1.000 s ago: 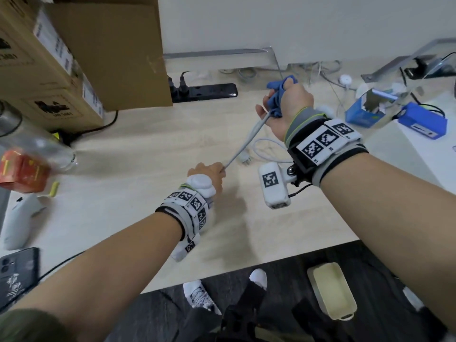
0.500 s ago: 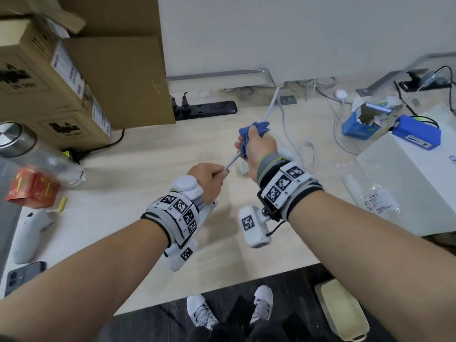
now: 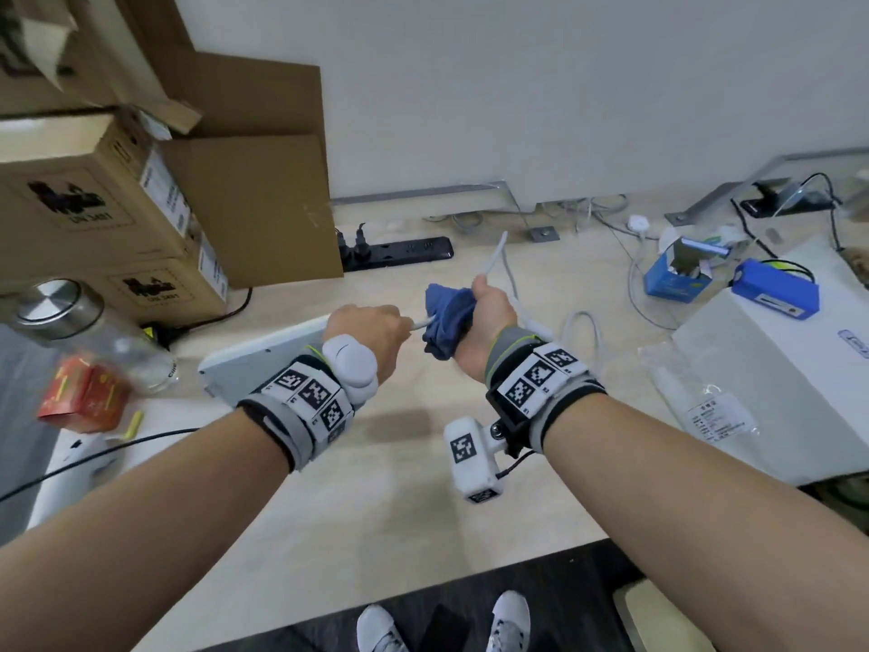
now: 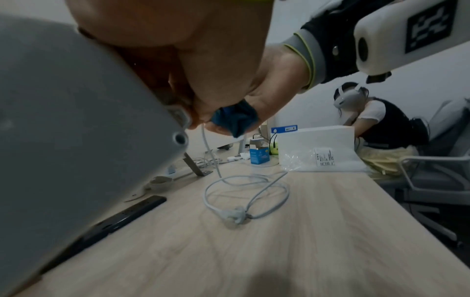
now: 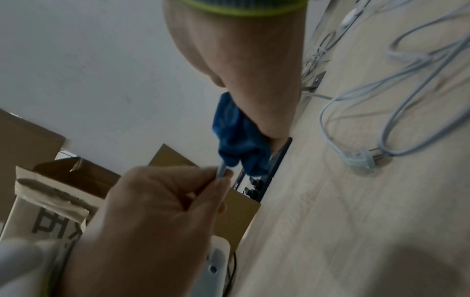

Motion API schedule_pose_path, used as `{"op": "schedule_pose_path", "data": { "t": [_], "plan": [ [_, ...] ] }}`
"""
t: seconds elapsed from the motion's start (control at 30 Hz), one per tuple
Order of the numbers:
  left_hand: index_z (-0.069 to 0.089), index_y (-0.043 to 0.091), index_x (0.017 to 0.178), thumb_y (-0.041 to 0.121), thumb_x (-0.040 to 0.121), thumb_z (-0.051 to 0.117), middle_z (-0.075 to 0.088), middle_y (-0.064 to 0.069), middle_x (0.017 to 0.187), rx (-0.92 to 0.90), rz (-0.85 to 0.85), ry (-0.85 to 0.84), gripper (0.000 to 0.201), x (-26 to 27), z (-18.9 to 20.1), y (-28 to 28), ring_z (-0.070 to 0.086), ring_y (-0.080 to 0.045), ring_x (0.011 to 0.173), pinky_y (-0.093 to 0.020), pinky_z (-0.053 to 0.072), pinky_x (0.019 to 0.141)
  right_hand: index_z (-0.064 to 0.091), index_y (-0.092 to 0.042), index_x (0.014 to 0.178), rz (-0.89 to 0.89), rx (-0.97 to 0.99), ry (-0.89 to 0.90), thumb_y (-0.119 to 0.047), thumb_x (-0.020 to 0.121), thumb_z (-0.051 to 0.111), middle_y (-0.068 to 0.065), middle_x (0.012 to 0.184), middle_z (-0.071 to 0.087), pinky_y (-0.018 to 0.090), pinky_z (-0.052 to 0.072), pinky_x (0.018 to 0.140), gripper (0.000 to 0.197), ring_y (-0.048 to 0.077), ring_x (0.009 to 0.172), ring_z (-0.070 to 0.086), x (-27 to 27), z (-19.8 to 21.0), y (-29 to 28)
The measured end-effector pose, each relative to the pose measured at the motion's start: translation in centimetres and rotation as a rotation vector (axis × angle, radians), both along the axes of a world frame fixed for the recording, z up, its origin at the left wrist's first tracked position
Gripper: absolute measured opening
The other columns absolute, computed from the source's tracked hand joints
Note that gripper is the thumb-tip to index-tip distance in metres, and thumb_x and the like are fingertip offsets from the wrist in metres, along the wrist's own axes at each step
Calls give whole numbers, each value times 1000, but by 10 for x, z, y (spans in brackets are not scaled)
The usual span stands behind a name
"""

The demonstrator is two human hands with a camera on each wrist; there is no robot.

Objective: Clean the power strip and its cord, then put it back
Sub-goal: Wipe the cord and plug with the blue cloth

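White power strip (image 3: 263, 352) gripped in left hand (image 3: 369, 334), long axis left-right; cord (image 3: 493, 256) running far-right through blue cloth (image 3: 446, 322) clenched in right hand (image 3: 489, 317); black strip (image 3: 399, 251) beyond on surface (image 3: 399, 487).

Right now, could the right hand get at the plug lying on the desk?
Probably not yet: the right hand is full, gripping the blue cloth around the cord. The plug itself lies uncovered nearby.
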State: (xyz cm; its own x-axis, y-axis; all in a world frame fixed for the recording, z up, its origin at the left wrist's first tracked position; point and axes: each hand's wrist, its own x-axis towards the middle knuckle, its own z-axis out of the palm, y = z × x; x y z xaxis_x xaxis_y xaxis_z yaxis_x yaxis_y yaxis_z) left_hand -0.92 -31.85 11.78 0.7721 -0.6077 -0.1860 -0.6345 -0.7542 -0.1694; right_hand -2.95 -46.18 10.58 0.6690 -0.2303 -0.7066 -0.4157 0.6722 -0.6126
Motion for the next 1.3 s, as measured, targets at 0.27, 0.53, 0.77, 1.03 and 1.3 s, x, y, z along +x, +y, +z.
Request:
{"op": "schedule_pose_path", "data": {
  "t": [0.27, 0.53, 0.77, 1.03, 1.3],
  "plan": [
    [56, 18, 103, 14, 94, 41, 56, 0, 103, -5, 58, 94, 18, -12, -23, 11, 48, -27, 75, -32, 38, 64, 55, 3, 98, 98, -285, 144, 5, 75, 52, 20, 94, 59, 27, 45, 43, 23, 33, 74, 62, -12, -17, 12],
    [61, 16, 95, 38, 96, 45, 64, -3, 96, -327, 246, 214, 27, -28, -66, 12, 59, -31, 85, -32, 41, 66, 50, -9, 83, 1, -101, 20, -15, 88, 40, 7, 83, 51, 36, 46, 64, 13, 23, 69, 51, -24, -29, 8],
    [57, 14, 90, 36, 90, 56, 64, -6, 93, -550, 372, 348, 22, -41, -87, 3, 57, -31, 83, -31, 39, 66, 53, -6, 117, 191, -385, 146, -44, 72, 71, 15, 112, 60, 49, 53, 85, 62, 34, 98, 63, -21, -35, 22],
    [49, 30, 94, 51, 82, 61, 59, 7, 73, -646, 389, 527, 27, -37, -84, 1, 57, -19, 68, -29, 43, 60, 51, -11, 80, 331, -546, 156, -9, 98, 44, 7, 75, 52, 33, 49, 59, 19, 22, 64, 52, -26, -34, -3],
    [57, 17, 84, 73, 76, 36, 64, -3, 76, -826, 456, 579, 60, -32, -90, -4, 61, -25, 73, -39, 51, 73, 57, -5, 112, -24, -251, 175, -7, 91, 47, 18, 91, 59, 58, 47, 89, 23, 33, 88, 57, -35, -40, -19]
  ]
}}
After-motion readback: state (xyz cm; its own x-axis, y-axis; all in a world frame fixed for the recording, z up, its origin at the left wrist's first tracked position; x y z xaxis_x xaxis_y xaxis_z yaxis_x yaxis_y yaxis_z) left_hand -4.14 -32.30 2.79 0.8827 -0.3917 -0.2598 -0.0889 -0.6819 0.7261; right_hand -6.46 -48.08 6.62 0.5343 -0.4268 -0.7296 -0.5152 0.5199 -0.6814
